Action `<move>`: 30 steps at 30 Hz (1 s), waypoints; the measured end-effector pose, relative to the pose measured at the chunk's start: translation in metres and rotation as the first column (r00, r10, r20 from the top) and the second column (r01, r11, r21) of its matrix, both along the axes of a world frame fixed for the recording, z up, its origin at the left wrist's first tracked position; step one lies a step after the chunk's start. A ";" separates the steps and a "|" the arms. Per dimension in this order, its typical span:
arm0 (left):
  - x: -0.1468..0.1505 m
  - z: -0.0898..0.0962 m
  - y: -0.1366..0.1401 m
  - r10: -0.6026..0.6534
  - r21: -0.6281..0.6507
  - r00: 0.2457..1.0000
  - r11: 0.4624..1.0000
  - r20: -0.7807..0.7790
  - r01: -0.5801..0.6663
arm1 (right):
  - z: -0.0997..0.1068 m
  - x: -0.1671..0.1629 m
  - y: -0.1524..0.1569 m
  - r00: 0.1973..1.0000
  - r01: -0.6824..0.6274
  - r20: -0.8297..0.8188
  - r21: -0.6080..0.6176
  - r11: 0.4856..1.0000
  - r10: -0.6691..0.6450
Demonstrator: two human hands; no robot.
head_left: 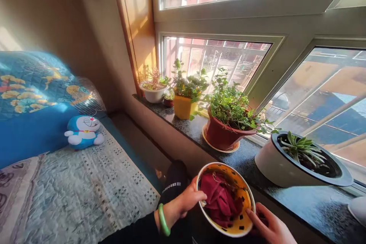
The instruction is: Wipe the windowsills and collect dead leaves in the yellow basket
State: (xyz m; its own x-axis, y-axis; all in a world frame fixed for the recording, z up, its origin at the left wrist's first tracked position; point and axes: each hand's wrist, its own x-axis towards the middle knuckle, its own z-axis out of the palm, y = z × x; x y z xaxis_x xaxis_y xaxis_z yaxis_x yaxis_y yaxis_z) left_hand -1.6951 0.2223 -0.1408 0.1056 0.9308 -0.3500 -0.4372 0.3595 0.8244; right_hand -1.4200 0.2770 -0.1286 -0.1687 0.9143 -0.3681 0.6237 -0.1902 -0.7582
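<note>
Low in front of me is a round tub (pixel 248 187) with a white rim and a yellow inside dotted with dark squares. A crumpled dark red cloth (pixel 219 200) lies in it, with some thin dry stems beside the cloth. My left hand (pixel 187 201), a green bangle on its wrist, grips the left side of the rim with the thumb over the edge. On the right side, my right hand (pixel 267 223) is closed on the rim, fingertips at the inner wall. The tub is tilted towards me and its underside is hidden.
Along the dark stone windowsill (pixel 197 135) stand a red-brown pot (pixel 224 131) on a saucer, a yellow pot (pixel 183 107), a white bowl planter (pixel 153 94) and a white oval planter (pixel 274 164). Left is a bed (pixel 94 187) with a blue plush toy (pixel 84 131).
</note>
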 end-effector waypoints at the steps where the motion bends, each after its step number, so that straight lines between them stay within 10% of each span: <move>1: -0.008 0.000 0.000 0.009 -0.022 1.000 1.000 -0.004 -0.009 | 0.007 -0.013 0.003 0.999 -0.038 0.020 0.019 0.999 0.037; 6: -0.033 -0.012 0.002 -0.004 -0.137 0.998 0.990 -0.057 -0.004 | 0.032 -0.036 0.008 0.992 -0.090 -0.095 -0.062 0.994 0.084; 10: -0.039 -0.033 0.004 -0.057 -0.258 0.995 0.965 -0.081 0.034 | 0.043 -0.015 0.025 0.962 0.189 -0.206 0.027 0.982 -0.180; 16: -0.028 -0.059 0.002 -0.110 -0.382 0.993 0.920 -0.039 0.087 | 0.030 0.010 0.074 0.717 0.657 -0.240 0.545 0.520 -0.654; 22: -0.017 -0.057 0.007 -0.017 -0.417 0.999 0.908 0.037 0.031 | 0.003 -0.001 0.126 0.637 0.708 -0.307 0.596 0.378 -0.707; 26: -0.015 -0.053 0.013 0.010 -0.441 0.998 0.897 0.063 0.019 | -0.002 0.002 0.139 0.645 0.702 -0.361 0.627 0.337 -0.673; 30: -0.010 -0.055 0.015 -0.002 -0.425 0.999 0.905 0.046 0.021 | 0.004 0.028 0.132 0.698 0.676 -0.348 0.609 0.415 -0.625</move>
